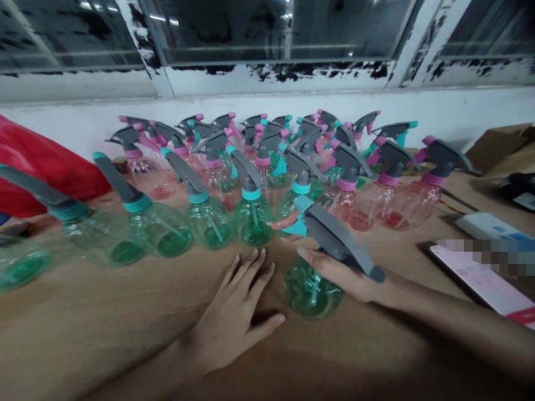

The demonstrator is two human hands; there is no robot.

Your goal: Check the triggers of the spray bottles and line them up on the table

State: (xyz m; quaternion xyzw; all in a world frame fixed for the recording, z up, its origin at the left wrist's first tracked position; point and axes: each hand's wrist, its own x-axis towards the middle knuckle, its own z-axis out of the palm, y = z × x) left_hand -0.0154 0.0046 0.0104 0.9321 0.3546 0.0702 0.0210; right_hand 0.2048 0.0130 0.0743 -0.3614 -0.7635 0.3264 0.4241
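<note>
My right hand [340, 272] is wrapped round the neck of a green spray bottle [313, 292] with a grey and teal trigger head. The bottle stands in front of me, slightly tilted, its nozzle pointing left. Flat on the wooden table [137, 328], my left hand [234, 309] rests with its fingers spread, left of that bottle and apart from it. Just beyond the fingertips is a row of green spray bottles, the nearest one a green bottle [254, 220] with a teal collar.
Behind the green row stand several pink spray bottles [221, 184] with grey and pink heads. A red bag [45, 164] lies at the left. To the right are a phone [480, 278], a white box [485, 227] and a cardboard box [501, 147]. A window wall [267, 78] closes the back.
</note>
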